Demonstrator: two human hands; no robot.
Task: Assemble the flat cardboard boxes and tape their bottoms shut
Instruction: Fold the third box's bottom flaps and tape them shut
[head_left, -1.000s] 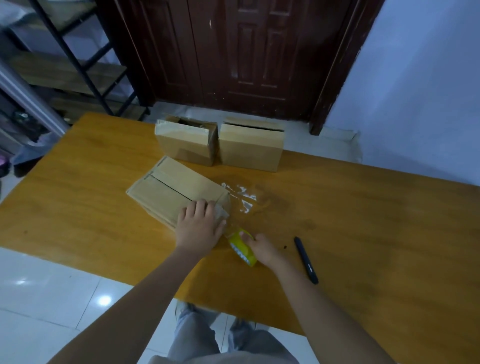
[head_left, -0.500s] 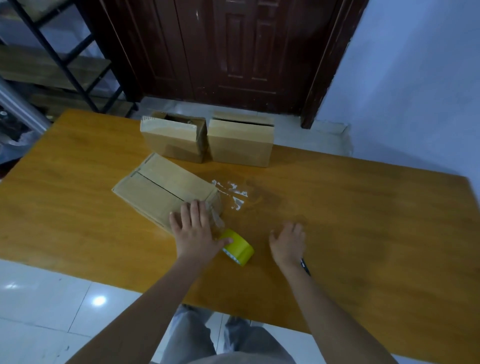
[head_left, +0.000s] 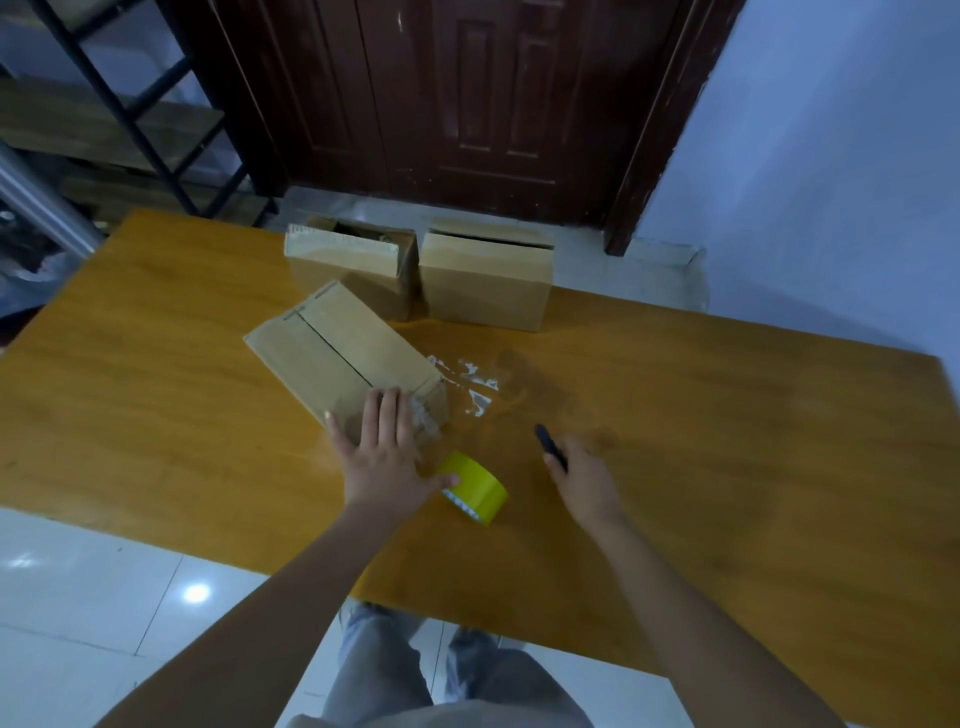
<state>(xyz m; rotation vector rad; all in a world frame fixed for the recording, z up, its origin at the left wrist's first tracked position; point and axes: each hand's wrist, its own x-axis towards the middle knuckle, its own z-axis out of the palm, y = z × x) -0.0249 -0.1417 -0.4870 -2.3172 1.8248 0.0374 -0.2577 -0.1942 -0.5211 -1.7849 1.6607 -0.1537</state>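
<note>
We count three cardboard boxes on the wooden table (head_left: 156, 415): the box being taped (head_left: 332, 358) lies bottom-up near the middle, its flap seam running toward 11 o'clock, and two upright boxes, one (head_left: 358, 270) at its 12 o'clock and one (head_left: 485, 288) at its 1 o'clock, stand touching or nearly touching each other by the far edge; one yellow tape roll (head_left: 475, 491) lies on its side at 5 o'clock from the taped box, a clear strip of tape (head_left: 423, 421) running from it up onto the box's near end; one dark pen-like tool (head_left: 550, 449) shows, its kind hard to tell; our left hand (head_left: 382, 457) presses flat on the box's near corner, fingers straight and slightly spread, thumb touching the roll; our right hand (head_left: 584, 480) curls round the tool, whose rear half it hides; white tape scraps (head_left: 475, 387) cling to the table at 3 o'clock from the box; the table's right end is cut off by the frame; bare tabletop lies at 3 o'clock and at 9 o'clock; the roll sits near the near edge.
</note>
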